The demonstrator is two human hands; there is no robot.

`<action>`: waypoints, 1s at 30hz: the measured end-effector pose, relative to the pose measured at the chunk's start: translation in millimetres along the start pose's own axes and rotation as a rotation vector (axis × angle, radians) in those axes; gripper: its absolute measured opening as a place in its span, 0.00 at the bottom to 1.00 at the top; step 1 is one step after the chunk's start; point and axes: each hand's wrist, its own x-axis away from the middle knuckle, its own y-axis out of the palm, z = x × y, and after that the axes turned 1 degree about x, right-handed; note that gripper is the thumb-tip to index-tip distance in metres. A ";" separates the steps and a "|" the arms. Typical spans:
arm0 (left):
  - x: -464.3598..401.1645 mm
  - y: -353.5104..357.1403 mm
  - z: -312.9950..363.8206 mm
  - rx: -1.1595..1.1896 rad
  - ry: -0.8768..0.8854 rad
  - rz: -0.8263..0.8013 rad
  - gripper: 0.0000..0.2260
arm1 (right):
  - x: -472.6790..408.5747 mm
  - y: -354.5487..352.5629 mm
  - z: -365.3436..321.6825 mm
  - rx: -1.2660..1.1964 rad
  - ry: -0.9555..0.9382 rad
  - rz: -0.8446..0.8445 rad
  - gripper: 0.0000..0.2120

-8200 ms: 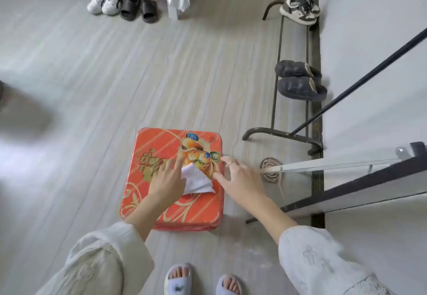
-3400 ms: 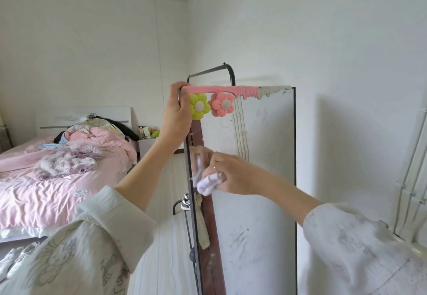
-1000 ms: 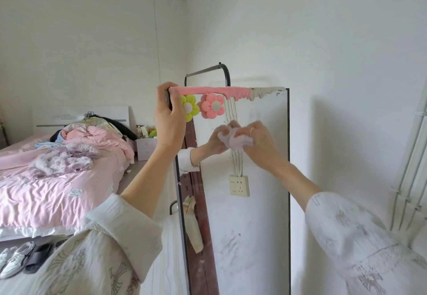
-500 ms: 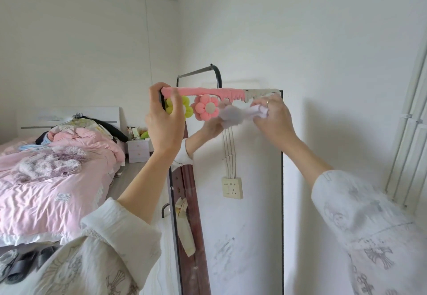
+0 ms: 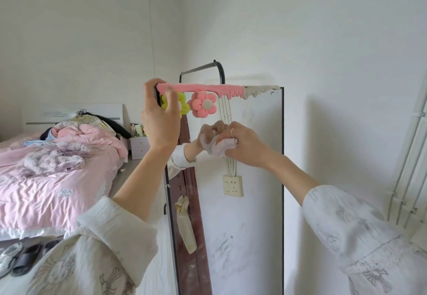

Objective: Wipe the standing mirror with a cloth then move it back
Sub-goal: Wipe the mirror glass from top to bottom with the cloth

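White cloth (image 5: 222, 148) is pressed to the mirror (image 5: 251, 179) by the right hand (image 5: 245, 144)'s curled fingers; left hand (image 5: 159, 119) grips its top corner.

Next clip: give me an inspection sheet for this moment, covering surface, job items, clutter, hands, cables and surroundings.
Surface: the glass of the standing mirror shows smudges low down; pink trim and two plush flowers along its top edge.
Job's things: the mirror stands upright beside the white wall; a crumpled white cloth is pressed to the glass.
Clutter: heaped bedding and clothes on the pink bed; shoes on the floor at bottom left.
Hands: left hand has its grip on the mirror's top left corner; right hand holds the cloth.
Cables: white conduits and a wall socket appear as reflections in the glass; pipes on the right wall.
Surroundings: bedroom, nightstand by the bed, black rail behind the mirror.
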 end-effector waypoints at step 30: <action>1.4 4.8 -1.9 -0.044 0.060 0.015 0.05 | -12.0 -59.7 58.8 0.101 0.286 0.330 0.13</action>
